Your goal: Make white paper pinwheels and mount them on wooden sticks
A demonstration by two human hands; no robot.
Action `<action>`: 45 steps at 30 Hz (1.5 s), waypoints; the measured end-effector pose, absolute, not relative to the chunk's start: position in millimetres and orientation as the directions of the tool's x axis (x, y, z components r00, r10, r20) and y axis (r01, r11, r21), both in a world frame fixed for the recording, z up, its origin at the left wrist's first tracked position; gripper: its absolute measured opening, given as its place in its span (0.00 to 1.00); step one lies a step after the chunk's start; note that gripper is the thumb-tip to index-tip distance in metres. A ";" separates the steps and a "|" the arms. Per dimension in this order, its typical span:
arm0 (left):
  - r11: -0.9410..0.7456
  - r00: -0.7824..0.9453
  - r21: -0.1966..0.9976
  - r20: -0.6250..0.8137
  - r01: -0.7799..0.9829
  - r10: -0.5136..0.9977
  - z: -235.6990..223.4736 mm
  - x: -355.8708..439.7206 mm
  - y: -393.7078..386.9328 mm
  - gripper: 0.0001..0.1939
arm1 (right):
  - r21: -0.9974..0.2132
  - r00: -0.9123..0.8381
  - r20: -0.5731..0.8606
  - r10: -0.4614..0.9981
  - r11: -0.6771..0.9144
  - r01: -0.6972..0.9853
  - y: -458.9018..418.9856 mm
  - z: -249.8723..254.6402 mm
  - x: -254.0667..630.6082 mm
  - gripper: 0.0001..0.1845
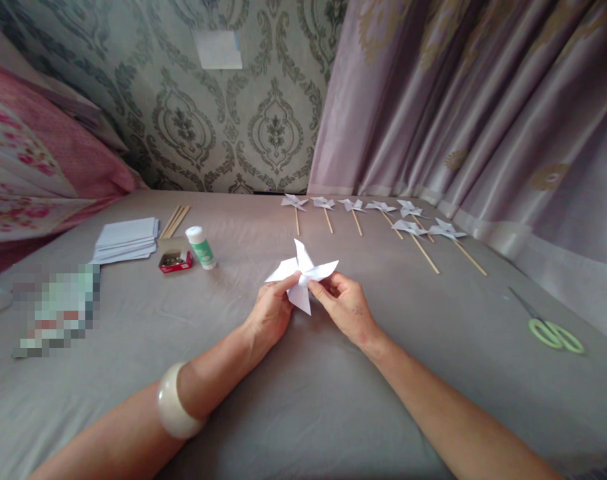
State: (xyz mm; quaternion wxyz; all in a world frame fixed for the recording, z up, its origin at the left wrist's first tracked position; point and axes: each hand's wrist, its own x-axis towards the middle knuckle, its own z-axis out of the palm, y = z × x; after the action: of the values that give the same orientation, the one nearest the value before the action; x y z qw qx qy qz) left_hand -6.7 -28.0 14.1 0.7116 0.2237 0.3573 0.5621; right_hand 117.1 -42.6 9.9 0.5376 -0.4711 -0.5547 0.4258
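Between both hands is a white paper pinwheel [299, 299], its blades folded in toward the middle. My left hand [272, 308] grips it from the left, the thumb pressed near the centre. From the other side my right hand [350, 308] pinches it, thumb in front and fingers behind the paper. No stick shows on this pinwheel. What lies behind its centre is hidden. A wide pale bangle [172, 403] sits on my left forearm.
Finished pinwheels on sticks [416, 230] lie at the back right. Green-handled scissors [556, 333] rest at the right. At the left are a paper stack [126, 240], wooden sticks [176, 220], a red box of small metal pieces [176, 263] and a glue stick [202, 248].
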 end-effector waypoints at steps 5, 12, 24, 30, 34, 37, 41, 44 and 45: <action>0.271 0.141 0.721 -0.237 -0.637 0.961 15.5 -7.3 -28.8 0.09 | -0.988 0.019 0.151 0.988 0.150 0.030 -42.9 11.2 117.9 0.16; 0.268 0.145 0.736 -0.228 -0.622 0.963 16.1 -7.7 -29.0 0.09 | -0.992 -0.001 0.128 0.992 0.128 0.002 -43.4 9.9 115.9 0.16; 0.267 0.113 0.738 -0.253 -0.619 0.961 12.9 -7.4 -27.4 0.10 | -0.998 -0.073 0.046 0.996 0.044 -0.040 -40.9 1.6 111.4 0.14; 0.278 0.151 0.716 -0.237 -0.641 0.960 12.2 -8.8 -26.5 0.12 | -0.999 -0.041 0.002 0.999 0.000 -0.054 -39.3 6.0 115.6 0.14; 0.275 0.147 0.738 -0.235 -0.616 0.961 14.6 -12.5 -26.2 0.12 | -1.000 -0.050 -0.020 0.999 -0.021 -0.021 -40.4 16.5 122.0 0.12; 0.277 0.128 0.750 -0.252 -0.600 0.959 17.4 -15.1 -25.9 0.12 | -0.996 -0.075 -0.064 0.995 -0.060 0.058 -40.3 24.4 129.8 0.12; 0.313 0.191 0.782 -0.249 -0.539 0.950 18.2 -16.7 -26.6 0.14 | -0.989 -0.135 -0.081 0.988 -0.062 0.136 -38.8 30.2 138.6 0.12; 0.329 0.205 0.805 -0.259 -0.494 0.944 16.6 -17.1 -27.0 0.13 | -0.989 -0.133 -0.072 0.989 -0.054 0.139 -37.8 31.7 142.0 0.11; 0.331 0.201 0.808 -0.265 -0.488 0.943 16.1 -17.2 -26.8 0.12 | -0.990 -0.116 -0.071 0.991 -0.056 0.131 -37.6 32.1 142.8 0.11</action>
State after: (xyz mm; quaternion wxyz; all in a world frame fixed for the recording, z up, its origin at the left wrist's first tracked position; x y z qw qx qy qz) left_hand -17.2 -26.8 16.1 0.7173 0.2931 0.3886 0.4986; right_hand 142.8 -37.6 32.1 0.4199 -0.5155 -0.5438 0.5120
